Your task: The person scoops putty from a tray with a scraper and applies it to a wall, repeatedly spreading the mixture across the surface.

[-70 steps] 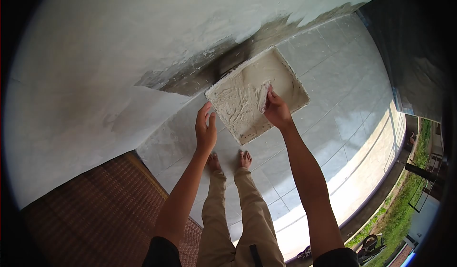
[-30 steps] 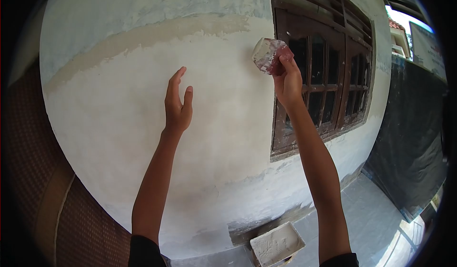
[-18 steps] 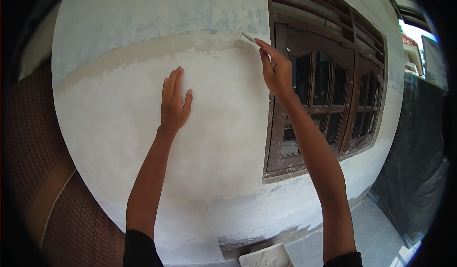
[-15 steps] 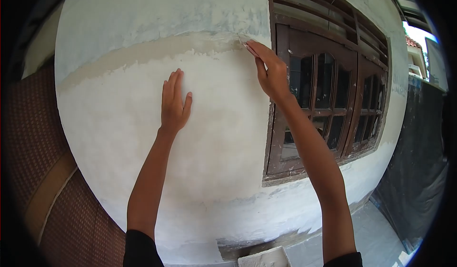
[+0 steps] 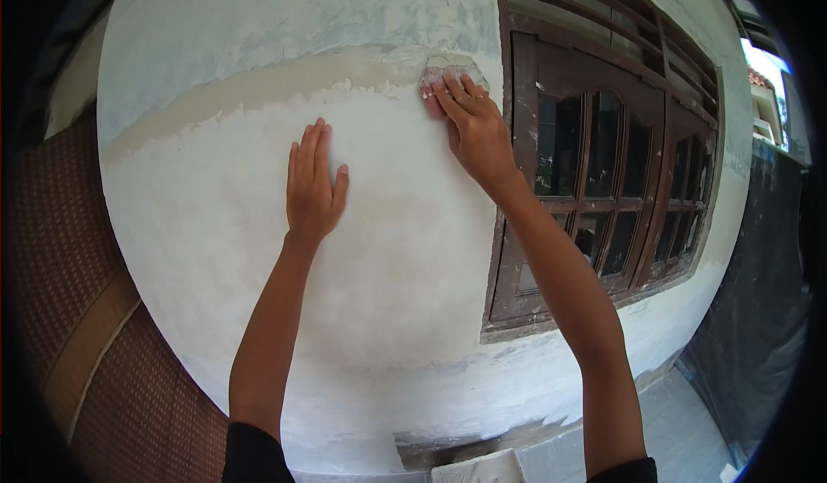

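Note:
My right hand [image 5: 478,138] grips a flat, putty-smeared scraper [image 5: 428,93], pinkish at its lower left and greyish-white along its top. It lies against the wall [image 5: 379,242] near the window's left edge, at the right end of a damp beige band of putty [image 5: 250,87]. Part of the scraper is hidden behind my fingers. Lower and to the left, my left hand [image 5: 312,186] rests on the whitish wall with its fingers stretched out and nothing in it.
Brown wooden window shutters [image 5: 594,155] with dark panes stand right of my right hand. Woven panels [image 5: 52,242] line the left side. A dark sheet [image 5: 732,311] hangs at the far right. Near the wall's foot lies a pale, putty-stained block-like object [image 5: 482,470].
My right hand has turned, so the scraper's broad face now shows flatter against the wall, slightly further left. My left hand stays in about the same place.

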Tool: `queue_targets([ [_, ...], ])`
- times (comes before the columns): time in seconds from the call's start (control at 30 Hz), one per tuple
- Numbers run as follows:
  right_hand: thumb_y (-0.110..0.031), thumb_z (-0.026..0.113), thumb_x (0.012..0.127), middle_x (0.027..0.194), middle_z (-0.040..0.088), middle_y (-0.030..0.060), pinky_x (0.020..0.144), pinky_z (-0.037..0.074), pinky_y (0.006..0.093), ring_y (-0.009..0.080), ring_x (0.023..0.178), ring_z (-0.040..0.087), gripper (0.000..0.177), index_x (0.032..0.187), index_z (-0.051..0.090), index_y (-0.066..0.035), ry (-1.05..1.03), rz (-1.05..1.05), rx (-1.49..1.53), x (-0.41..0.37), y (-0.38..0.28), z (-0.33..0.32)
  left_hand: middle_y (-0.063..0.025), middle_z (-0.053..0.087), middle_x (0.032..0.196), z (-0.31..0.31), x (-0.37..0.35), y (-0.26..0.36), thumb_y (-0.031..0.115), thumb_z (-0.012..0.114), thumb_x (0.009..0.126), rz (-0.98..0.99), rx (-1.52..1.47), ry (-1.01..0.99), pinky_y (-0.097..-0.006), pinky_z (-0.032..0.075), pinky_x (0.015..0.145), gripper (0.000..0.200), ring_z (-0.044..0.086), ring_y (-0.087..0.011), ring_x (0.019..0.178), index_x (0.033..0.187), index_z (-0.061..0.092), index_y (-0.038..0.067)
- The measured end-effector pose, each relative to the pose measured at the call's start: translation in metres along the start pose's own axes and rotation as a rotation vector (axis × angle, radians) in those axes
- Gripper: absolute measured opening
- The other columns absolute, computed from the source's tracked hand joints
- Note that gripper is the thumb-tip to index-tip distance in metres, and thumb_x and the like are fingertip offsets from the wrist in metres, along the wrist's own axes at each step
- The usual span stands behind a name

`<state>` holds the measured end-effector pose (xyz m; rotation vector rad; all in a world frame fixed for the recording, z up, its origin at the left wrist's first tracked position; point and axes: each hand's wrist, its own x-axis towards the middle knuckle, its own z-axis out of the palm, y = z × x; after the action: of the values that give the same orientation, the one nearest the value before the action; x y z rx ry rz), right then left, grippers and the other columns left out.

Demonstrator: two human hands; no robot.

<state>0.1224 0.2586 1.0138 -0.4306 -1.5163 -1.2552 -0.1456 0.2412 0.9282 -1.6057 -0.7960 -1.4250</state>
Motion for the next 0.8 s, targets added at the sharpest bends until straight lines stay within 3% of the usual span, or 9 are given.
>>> queue_targets([
  [0.33, -0.001, 0.067, 0.079, 0.127, 0.066, 0.0147, 0.092, 0.055, 0.0444, 0.0346, 0.115, 0.065, 0.04, 0.118, 0.068, -0.008, -0.263, -0.029, -0.13, 0.014, 0.004, -0.007, -0.0146, 0.034, 0.157, 0.001, 0.0, 0.001, 0.014, 0.049, 0.096, -0.005, 0.007, -0.015, -0.0505, 0.019, 0.12, 0.06, 0.03, -0.0319, 0.146, 0.152, 0.031, 0.0],
  [0.6, -0.001, 0.068, 0.075, 0.103, 0.074, 0.0125, 0.073, 0.059, 0.0408, 0.0284, 0.095, 0.073, 0.035, 0.106, 0.075, -0.014, -0.253, -0.028, -0.076, 0.02, 0.004, -0.02, -0.0143, 0.032, 0.158, 0.004, -0.001, 0.001, 0.017, 0.046, 0.097, -0.008, 0.015, -0.018, -0.0517, 0.018, 0.12, 0.06, 0.029, -0.0324, 0.147, 0.152, 0.03, 0.001],
  [0.8, 0.002, 0.068, 0.07, 0.095, 0.074, 0.0135, 0.073, 0.059, 0.0395, 0.0281, 0.085, 0.073, 0.038, 0.105, 0.076, -0.013, -0.379, 0.022, -0.037, 0.016, 0.0, -0.037, -0.0138, 0.031, 0.159, 0.003, -0.001, 0.0, 0.018, 0.046, 0.097, -0.004, -0.004, -0.003, -0.0514, 0.017, 0.121, 0.061, 0.028, -0.0319, 0.147, 0.152, 0.029, 0.001],
])
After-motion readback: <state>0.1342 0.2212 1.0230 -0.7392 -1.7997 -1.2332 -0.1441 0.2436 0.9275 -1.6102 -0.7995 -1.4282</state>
